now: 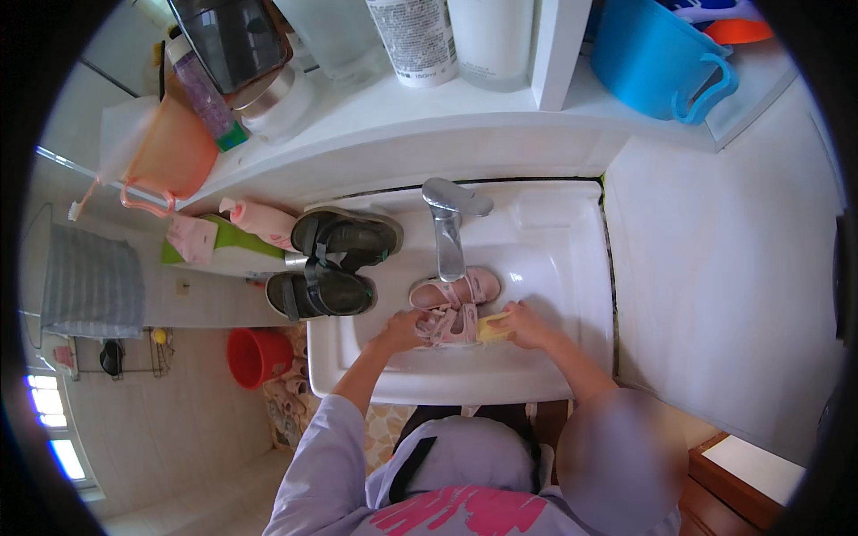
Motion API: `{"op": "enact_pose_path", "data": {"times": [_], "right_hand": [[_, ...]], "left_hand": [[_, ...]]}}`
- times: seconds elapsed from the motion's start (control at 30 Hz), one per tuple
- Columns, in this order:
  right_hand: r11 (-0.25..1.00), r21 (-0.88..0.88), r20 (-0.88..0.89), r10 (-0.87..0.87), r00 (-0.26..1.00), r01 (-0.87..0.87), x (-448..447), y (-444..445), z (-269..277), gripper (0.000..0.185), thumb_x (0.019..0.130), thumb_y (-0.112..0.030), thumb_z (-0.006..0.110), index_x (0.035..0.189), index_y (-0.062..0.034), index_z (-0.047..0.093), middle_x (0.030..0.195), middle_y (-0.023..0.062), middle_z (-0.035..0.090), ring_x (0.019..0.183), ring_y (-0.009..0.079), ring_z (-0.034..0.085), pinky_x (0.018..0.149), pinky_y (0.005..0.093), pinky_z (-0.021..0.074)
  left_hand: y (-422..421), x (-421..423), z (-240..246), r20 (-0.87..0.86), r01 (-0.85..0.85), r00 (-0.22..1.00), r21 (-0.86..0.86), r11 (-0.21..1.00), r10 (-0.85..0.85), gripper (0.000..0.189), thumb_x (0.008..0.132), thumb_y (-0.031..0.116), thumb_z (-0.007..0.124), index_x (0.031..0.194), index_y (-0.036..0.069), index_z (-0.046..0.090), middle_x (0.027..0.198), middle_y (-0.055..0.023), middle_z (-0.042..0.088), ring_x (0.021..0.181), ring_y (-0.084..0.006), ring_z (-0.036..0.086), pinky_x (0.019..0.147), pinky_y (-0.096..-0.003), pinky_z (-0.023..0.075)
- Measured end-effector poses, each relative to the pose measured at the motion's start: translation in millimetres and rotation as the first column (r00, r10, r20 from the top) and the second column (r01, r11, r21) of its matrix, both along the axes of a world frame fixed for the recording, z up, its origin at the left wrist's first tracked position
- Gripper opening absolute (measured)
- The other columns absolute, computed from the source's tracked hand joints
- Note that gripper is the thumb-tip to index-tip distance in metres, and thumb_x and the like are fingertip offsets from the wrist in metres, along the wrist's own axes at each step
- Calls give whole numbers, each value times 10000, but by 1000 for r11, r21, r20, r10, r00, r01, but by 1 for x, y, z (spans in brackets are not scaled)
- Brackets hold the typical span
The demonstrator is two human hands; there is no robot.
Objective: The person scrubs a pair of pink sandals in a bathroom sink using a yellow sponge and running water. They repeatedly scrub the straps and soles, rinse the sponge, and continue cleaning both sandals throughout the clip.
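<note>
Two pink sandals lie in the white washbasin [563,268], below the metal faucet [450,228]. My left hand [400,331] grips the heel end of the nearer pink sandal [456,326]. The other pink sandal [482,285] lies just behind it, partly under the spout. In my right hand [526,325] is a yellow brush or scrubber [493,327], held against or close beside the right end of the nearer sandal; its exact kind is unclear. A pair of dark sandals [355,238] rests on the basin's left rim.
A pink pump bottle [265,224] lies left of the dark sandals. Above the basin runs a white shelf [402,127] with bottles, an orange cup [174,151] and a blue cup [653,63]. A red bucket [258,358] stands at lower left. A wall borders the basin's right side.
</note>
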State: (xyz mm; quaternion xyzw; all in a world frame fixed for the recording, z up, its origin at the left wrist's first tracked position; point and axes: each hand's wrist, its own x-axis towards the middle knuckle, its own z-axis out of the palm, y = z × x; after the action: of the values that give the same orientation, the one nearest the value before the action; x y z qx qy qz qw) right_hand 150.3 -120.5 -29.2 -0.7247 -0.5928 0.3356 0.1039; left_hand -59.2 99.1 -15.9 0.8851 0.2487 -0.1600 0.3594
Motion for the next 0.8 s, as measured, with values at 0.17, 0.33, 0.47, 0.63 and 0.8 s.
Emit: {"op": "enact_pose_path", "data": {"times": [0.17,0.33,0.47,0.63,0.8], "right_hand": [[985,-10,-31,-173,984,173,7,10,18,423,716,-49,618,1088,-250,614,1070,110,483,975,317,454,881,376,403],[996,46,-148,-71,987,78,-16,-2,-4,417,712,-81,615,1094,-247,608,1090,105,485,979,344,460,892,394,397],[997,7,-197,75,978,-75,-12,-2,15,379,718,-93,618,1076,-214,611,1100,103,505,1020,310,462,921,383,362],[999,21,-123,-30,992,33,4,4,15,343,693,-68,630,1016,-183,624,1044,97,541,1027,259,473,939,385,333],[998,64,-82,-8,997,14,-9,30,-19,338,707,-72,601,1021,-194,620,1041,99,543,1029,272,472,913,390,349]], "left_hand": [[-26,4,-5,37,42,997,443,895,-66,435,566,310,773,938,138,628,1026,-139,566,1047,-307,465,867,-410,415],[-12,6,0,-44,149,989,265,953,-143,390,580,292,765,920,151,635,1038,-132,543,1065,-333,445,892,-429,390],[-5,-2,-2,-15,192,981,186,964,-193,462,518,315,786,913,133,630,968,-140,552,931,-343,512,831,-435,405],[-2,-5,-22,20,167,984,204,964,-175,342,573,262,758,872,145,641,952,-139,572,902,-338,537,812,-412,438],[0,-3,-25,-18,219,975,213,952,-220,224,636,205,707,840,136,646,926,-131,581,881,-326,556,791,-404,460]]}}
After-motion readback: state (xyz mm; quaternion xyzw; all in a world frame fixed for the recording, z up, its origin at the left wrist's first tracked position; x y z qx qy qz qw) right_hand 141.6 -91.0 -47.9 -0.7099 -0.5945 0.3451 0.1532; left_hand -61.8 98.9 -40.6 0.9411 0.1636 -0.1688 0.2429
